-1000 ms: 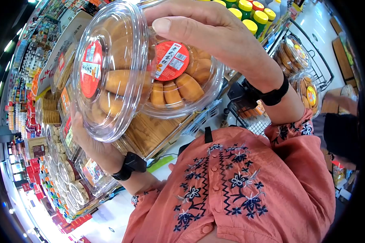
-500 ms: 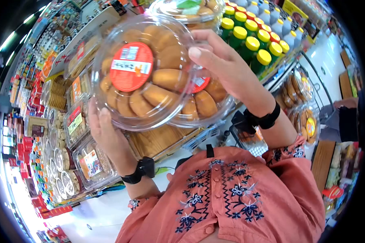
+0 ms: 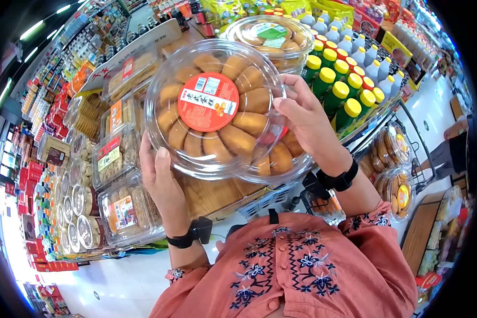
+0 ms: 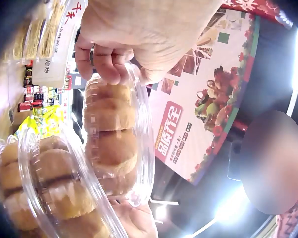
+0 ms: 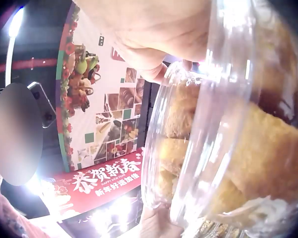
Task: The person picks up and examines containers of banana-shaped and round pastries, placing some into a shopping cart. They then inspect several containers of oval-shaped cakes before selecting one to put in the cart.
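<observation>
Between both hands is a clear round plastic box of cakes [image 3: 217, 143], its red label facing up. My left hand [image 3: 164, 185] grips its near left rim, thumb on top. On the opposite side my right hand [image 3: 310, 124] holds the right rim, thumb over the edge. In the left wrist view the fingers of the left hand [image 4: 149, 37] curl over the rim of the box [image 4: 111, 134], seen edge-on. A second cake box [image 3: 281, 159] sits just beneath, partly hidden by the held one. Another round box with a green label [image 3: 273, 34] stands behind.
A wooden display table [image 3: 206, 199] lies below. Rectangular snack boxes [image 3: 124, 209] and stacked round tubs [image 3: 85, 228] line its left side. Yellow-capped bottles [image 3: 350, 108] crowd the right. Further right, a wire cart [image 3: 416, 153] carries more cake boxes [image 3: 395, 193].
The held box has swung from standing on edge to nearly flat, its label turning upward, and shifted right in view. Both hands keep hold of its rim.
</observation>
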The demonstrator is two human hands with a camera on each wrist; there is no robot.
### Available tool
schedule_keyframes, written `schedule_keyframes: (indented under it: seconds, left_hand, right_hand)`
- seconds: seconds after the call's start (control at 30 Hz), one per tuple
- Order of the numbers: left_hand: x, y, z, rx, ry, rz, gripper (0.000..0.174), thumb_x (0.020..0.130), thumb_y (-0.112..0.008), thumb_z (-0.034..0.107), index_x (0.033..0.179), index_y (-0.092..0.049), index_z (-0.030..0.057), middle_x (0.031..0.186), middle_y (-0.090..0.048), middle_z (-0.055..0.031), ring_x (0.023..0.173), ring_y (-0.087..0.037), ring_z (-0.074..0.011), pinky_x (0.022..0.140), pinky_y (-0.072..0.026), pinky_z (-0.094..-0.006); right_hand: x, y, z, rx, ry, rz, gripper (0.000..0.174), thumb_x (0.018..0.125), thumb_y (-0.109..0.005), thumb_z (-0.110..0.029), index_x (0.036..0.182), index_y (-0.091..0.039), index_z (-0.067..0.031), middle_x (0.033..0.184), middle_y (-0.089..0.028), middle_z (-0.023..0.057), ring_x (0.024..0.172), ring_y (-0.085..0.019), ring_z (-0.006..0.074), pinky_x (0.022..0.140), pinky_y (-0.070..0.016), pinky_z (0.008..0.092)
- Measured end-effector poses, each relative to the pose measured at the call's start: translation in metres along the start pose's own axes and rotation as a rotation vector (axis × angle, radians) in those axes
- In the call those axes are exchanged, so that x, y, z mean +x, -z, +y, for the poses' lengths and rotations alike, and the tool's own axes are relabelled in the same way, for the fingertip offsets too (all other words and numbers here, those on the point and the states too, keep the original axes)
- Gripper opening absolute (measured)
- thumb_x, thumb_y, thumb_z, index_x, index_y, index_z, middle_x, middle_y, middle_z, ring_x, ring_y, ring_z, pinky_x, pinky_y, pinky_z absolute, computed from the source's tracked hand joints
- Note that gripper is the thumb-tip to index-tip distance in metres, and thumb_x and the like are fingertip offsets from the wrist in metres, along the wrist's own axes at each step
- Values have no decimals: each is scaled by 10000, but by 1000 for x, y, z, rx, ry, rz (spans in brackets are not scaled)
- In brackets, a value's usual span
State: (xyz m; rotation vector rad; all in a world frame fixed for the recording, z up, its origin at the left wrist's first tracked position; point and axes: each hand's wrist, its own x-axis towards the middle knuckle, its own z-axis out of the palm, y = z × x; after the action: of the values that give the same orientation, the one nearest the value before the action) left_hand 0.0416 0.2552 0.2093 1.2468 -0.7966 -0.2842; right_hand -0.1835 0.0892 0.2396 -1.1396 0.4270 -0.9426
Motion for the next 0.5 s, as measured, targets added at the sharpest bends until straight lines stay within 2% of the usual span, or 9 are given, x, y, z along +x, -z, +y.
schedule_keyframes:
  seconds: [0.2, 0.4, 0.5]
  left_hand:
    - [0, -1, 4, -58, 35, -42, 563, 1019, -488, 176, 1507, -325, -53, 1418, -505, -143, 1287, -516, -205, 1081, -425, -351]
    - [6, -2, 3, -279, 41, -108, 566, 1027, -455, 164, 1532, -288, -31, 1464, -453, -163, 1344, -468, -239, 1124, -380, -374]
    - [6, 0, 6, -308, 109, -119, 594, 1020, -466, 185, 1539, -270, -27, 1471, -451, -175, 1357, -467, -257, 1133, -377, -389]
  right_hand:
    - [2, 1, 4, 12, 29, -2, 359, 958, -588, -68, 1300, -480, -47, 1127, -604, 31, 995, -589, 94, 889, -537, 301]
    - [2, -2, 2, 28, 18, -5, 369, 954, -595, -68, 1306, -482, -47, 1125, -605, 26, 992, -589, 94, 884, -528, 282]
    - [2, -5, 1, 19, 12, -12, 370, 956, -593, -73, 1307, -481, -41, 1140, -606, 33, 1009, -586, 99, 892, -525, 283]
